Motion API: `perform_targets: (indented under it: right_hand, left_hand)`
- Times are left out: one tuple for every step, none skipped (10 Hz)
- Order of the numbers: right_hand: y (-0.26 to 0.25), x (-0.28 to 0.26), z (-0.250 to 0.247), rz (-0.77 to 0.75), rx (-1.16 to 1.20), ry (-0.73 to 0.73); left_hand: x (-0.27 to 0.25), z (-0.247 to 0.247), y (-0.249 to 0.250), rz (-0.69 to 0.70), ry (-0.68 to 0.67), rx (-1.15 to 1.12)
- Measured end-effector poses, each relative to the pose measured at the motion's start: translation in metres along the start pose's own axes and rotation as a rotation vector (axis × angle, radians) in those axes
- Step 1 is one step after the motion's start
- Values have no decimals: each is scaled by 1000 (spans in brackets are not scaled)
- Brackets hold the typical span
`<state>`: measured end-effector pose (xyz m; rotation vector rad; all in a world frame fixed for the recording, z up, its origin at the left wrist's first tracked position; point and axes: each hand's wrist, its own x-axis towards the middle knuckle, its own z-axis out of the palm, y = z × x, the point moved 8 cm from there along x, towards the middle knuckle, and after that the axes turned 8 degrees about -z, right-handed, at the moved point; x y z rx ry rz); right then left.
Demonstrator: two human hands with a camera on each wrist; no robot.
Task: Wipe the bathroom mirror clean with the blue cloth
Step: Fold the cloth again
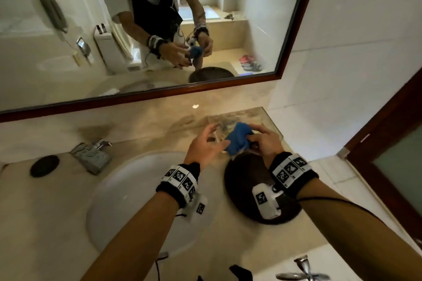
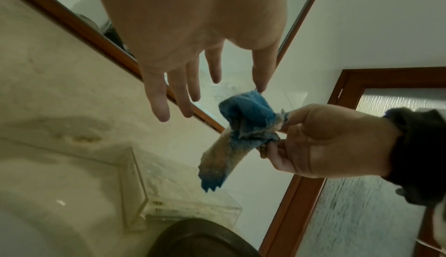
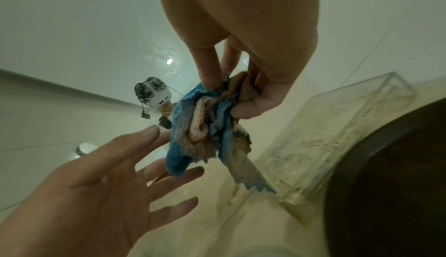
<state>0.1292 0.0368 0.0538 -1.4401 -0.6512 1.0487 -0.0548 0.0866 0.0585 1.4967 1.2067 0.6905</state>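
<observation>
Your right hand (image 1: 265,141) pinches the bunched blue cloth (image 1: 237,138); your left hand (image 1: 205,143), fingers spread, waits at its 9 o'clock.

Dim warm indoor light; soft shadows, ceiling-lamp glare on countertop (image 1: 195,106); wide-angle bending at edges, slight motion blur

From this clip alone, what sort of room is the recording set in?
A bathroom, most likely in a home. A wood-framed mirror hangs above a stone counter with a white basin and chrome tap, and the mirror reflects a toilet. The right hand holds a blue cloth.
</observation>
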Motion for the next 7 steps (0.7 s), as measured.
perform_targets:
  right_hand:
    - [6, -2, -20, 28, -9, 56]
    - [22, -9, -61, 58, -27, 105]
    - [44, -13, -89, 103, -24, 156]
    - [66, -12, -103, 145, 3, 175]
    - [83, -12, -110, 172, -74, 148]
    - [97, -5, -116, 145, -236, 109]
    - [95, 1, -121, 59, -492, 86]
  left_hand:
    - [-5, 2, -3, -13, 29, -4]
    - [-12, 29, -5, -34, 31, 26]
    - [-21, 49, -6, -50, 21, 48]
    - [-25, 62, -7, -52, 10, 67]
    - [-29, 67, -7, -43, 20, 83]
    - [-33, 69, -11, -46, 32, 86]
    - [-36, 69, -13, -40, 71, 146]
